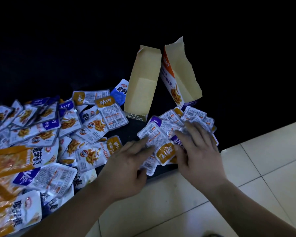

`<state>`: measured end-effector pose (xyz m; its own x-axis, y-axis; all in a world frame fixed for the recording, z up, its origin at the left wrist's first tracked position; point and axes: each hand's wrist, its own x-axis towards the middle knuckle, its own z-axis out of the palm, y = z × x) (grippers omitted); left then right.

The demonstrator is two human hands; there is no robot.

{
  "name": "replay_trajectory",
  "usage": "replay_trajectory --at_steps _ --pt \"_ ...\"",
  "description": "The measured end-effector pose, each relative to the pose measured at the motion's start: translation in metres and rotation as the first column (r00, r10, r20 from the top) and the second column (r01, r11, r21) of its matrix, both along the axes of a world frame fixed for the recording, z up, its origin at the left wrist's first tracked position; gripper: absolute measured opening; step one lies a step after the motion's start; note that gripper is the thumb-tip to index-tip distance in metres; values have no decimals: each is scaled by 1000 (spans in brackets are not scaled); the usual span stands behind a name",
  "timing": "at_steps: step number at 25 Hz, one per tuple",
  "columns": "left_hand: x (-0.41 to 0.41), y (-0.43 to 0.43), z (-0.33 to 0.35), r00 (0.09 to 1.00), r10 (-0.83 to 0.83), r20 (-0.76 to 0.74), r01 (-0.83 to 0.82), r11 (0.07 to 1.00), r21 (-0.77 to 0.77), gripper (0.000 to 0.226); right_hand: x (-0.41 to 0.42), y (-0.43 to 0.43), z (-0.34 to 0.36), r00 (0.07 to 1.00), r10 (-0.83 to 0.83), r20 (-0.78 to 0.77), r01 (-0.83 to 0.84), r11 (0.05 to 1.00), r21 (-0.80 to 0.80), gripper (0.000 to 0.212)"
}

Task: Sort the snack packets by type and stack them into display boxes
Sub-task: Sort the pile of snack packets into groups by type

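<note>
- Packet cluster (171, 129) at four o'clock from frame centre, lying on the dark surface (162, 103) close to its near edge, mostly printed backs up, with an orange-ended packet (166, 152) between the two hands.
- Left hand (126, 163) at six o'clock, released, forefinger stretched out, tip touching a white packet (152, 134) of that cluster.
- Right hand (200, 151) at four o'clock, released, fingers spread flat and pressing on top of the cluster.
- Two display boxes at twelve o'clock from the cluster, both open, bare cardboard showing inside: plain-sided box (142, 82) just beside the cluster; printed box (179, 74) at its one o'clock, tilted, torn flap raised.
- Large heap of mixed packets (46, 134) at nine o'clock, with purple, orange and blue labels jumbled and overlapping.
- Pale tiled floor (246, 177) at five o'clock, under both forearms.
</note>
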<state>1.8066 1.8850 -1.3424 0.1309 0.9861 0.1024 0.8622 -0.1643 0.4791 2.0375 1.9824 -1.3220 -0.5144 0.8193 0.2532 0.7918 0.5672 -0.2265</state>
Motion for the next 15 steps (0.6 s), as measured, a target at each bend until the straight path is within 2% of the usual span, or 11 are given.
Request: replay_trajectory --at_steps 5,8,10,12,13,15 --pt "13 9 -3 999 -1 -52 1 1000 -7 55 2 -8 2 993 101 54 -100 995 -20 42" --pt "22 22 4 999 11 53 -11 1000 -19 50 -2 -6 2 991 67 112 -59 996 -73 42" --pt "15 23 17 988 77 136 -91 992 93 41 -7 -4 6 995 40 88 -34 997 -65 44" --pt "-6 31 31 970 211 120 -231 954 192 37 -15 -6 11 997 62 45 -60 997 -50 48" --pt "-20 41 39 955 280 101 -295 938 184 40 -21 -5 14 997 69 46 -67 996 -61 50" --pt "-37 66 51 923 374 93 -378 925 38 51 -33 1 14 992 65 112 -48 988 -148 60"
